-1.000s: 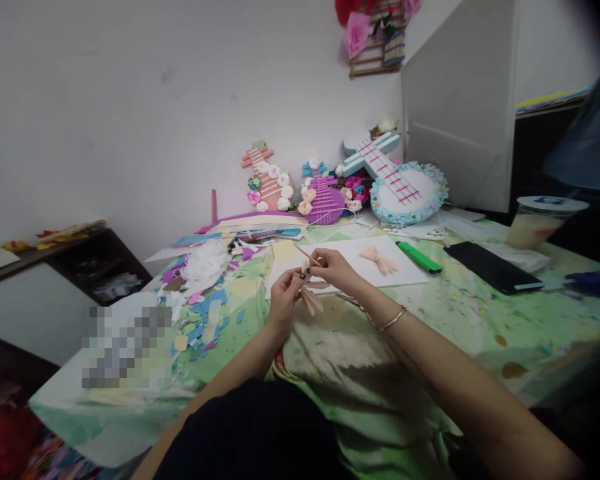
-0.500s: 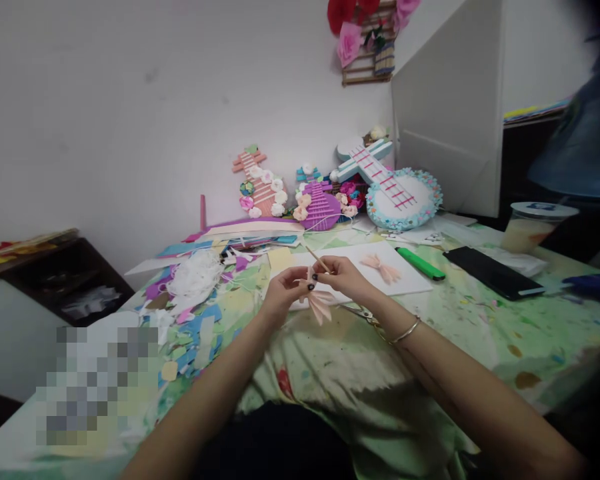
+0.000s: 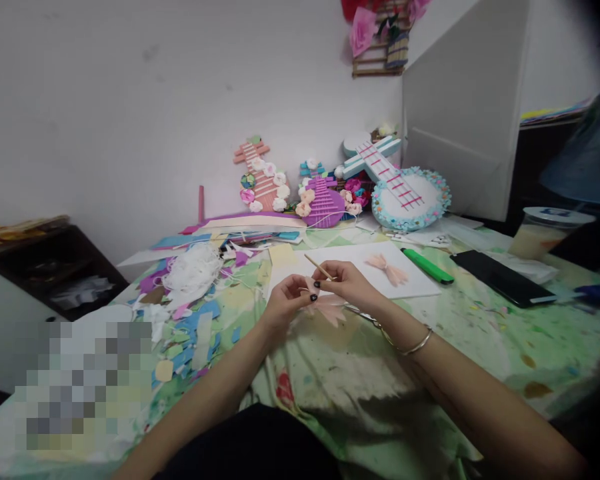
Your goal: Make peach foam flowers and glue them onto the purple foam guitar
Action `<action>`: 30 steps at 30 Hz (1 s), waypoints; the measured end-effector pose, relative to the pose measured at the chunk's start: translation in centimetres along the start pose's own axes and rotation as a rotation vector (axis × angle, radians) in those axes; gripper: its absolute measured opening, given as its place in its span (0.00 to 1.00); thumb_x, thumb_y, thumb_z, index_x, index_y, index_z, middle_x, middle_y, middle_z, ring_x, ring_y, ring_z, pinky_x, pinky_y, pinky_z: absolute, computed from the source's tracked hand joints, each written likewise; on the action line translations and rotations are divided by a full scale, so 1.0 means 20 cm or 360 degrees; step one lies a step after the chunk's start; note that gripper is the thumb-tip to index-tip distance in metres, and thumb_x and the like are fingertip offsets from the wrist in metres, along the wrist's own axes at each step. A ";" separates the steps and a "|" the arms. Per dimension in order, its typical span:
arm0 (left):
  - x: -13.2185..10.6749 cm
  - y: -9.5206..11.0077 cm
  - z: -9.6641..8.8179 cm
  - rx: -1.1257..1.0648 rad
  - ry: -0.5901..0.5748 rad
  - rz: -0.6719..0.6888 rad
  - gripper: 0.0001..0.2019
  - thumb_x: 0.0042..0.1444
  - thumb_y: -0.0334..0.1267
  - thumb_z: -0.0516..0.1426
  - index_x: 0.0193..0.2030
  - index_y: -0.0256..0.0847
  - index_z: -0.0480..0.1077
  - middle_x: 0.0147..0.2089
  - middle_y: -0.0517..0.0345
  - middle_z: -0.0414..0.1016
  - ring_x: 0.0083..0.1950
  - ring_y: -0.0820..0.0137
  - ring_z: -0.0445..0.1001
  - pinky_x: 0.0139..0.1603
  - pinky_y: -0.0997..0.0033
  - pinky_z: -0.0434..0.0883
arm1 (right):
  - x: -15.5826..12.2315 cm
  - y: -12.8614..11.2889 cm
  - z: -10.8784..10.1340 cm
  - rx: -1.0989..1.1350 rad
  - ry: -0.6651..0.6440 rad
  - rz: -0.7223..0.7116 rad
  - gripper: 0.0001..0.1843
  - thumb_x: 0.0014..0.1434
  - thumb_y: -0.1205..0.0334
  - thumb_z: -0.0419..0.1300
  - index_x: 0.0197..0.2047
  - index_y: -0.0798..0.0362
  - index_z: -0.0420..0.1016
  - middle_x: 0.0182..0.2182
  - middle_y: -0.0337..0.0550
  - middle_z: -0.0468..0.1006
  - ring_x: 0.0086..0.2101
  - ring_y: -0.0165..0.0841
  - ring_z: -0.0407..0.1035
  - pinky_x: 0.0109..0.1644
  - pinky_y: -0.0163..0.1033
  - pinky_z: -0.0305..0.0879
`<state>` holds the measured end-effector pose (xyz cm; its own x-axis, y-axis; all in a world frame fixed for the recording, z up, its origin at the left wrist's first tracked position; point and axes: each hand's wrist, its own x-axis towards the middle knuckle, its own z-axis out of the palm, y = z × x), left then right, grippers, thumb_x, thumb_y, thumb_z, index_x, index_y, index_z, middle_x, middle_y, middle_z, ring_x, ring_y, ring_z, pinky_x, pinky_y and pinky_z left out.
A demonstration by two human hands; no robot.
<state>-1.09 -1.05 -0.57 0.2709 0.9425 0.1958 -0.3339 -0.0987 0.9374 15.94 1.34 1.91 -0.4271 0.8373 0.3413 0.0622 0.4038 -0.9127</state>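
My left hand (image 3: 286, 303) is closed on a pale pink paper piece (image 3: 330, 311), whose pleated, fanned end hangs below the fingers. My right hand (image 3: 344, 283) pinches a thin wooden stick (image 3: 316, 265), its free end pointing up and left, while its fingertips meet the paper beside the left thumb. Behind the hands, a similar pink paper bow (image 3: 387, 268) lies on a white board (image 3: 416, 283). Scissors (image 3: 363, 313) lie partly hidden under my right wrist.
A green marker (image 3: 427, 266), black phone (image 3: 503, 277) and lidded plastic cup (image 3: 549, 233) are to the right. White string (image 3: 193, 272) and paper scraps (image 3: 195, 337) cover the left side. Decorated paper instruments, including a blue-and-white one (image 3: 410, 197), lean at the back wall.
The view has shifted slightly. The pink paper has turned a little, its fanned end now swinging more to the right. Both hands keep hold of the same things.
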 end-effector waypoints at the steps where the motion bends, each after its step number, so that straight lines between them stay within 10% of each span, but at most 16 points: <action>1: 0.00 0.00 0.00 0.0021 0.0014 0.0004 0.15 0.39 0.35 0.67 0.32 0.36 0.68 0.29 0.61 0.71 0.28 0.76 0.69 0.29 0.76 0.66 | 0.00 0.00 0.00 0.0014 -0.0023 0.0017 0.09 0.49 0.61 0.62 0.33 0.56 0.72 0.29 0.38 0.73 0.31 0.29 0.67 0.36 0.33 0.61; 18: 0.00 -0.01 -0.05 0.0398 0.0236 0.0161 0.13 0.39 0.37 0.67 0.30 0.37 0.69 0.27 0.62 0.71 0.28 0.76 0.69 0.31 0.77 0.66 | 0.00 0.05 0.01 -0.0111 0.0070 0.0062 0.07 0.47 0.62 0.62 0.29 0.56 0.71 0.22 0.34 0.68 0.24 0.25 0.59 0.28 0.31 0.52; 30: -0.01 0.01 -0.04 0.0022 0.0008 -0.0085 0.13 0.40 0.38 0.67 0.29 0.36 0.69 0.26 0.59 0.72 0.25 0.74 0.70 0.27 0.74 0.67 | -0.01 0.00 0.05 0.0075 0.0072 0.0105 0.09 0.45 0.60 0.64 0.27 0.56 0.70 0.21 0.35 0.71 0.24 0.26 0.63 0.29 0.31 0.56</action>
<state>-1.91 -1.08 -0.57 0.2833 0.9482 0.1436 -0.3064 -0.0524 0.9505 15.14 0.92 1.57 -0.3823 0.8777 0.2890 0.0459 0.3304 -0.9427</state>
